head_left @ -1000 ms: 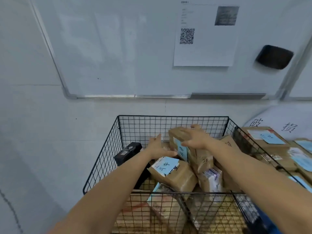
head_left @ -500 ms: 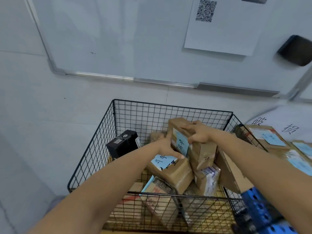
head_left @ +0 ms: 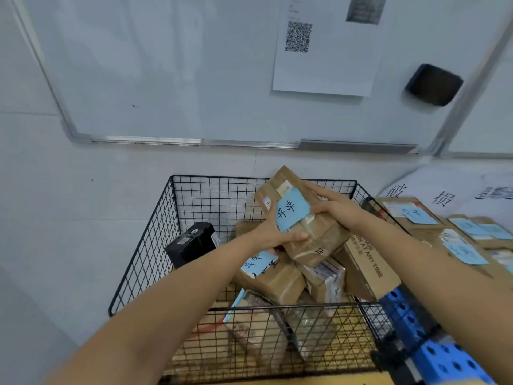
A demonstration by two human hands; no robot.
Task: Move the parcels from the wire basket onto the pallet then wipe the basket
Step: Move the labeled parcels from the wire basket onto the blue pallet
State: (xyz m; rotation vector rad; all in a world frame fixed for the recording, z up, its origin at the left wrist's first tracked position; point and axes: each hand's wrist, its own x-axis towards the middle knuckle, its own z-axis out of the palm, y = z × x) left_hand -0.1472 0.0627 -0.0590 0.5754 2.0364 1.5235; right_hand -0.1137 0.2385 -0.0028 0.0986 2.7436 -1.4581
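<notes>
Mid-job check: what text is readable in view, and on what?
"破损": white sign at right; a further character is cut off.
"AT ANY TIME": brown carton in the wire basket.
Handwriting on the blue note on the held parcel: not legible.
Small print beside the QR code on the paper sheet on the whiteboard: blurred.

The basket [head_left: 155, 240] is thin black-coated metal wire. The lifted parcel [head_left: 319, 243] is brown cardboard under shiny clear tape, with a matt blue paper note [head_left: 291, 209] stuck on it. The pallet [head_left: 444, 359] is blue moulded plastic. The whiteboard [head_left: 166, 65] is glossy, and its frame [head_left: 144, 140] is dull metal.
</notes>
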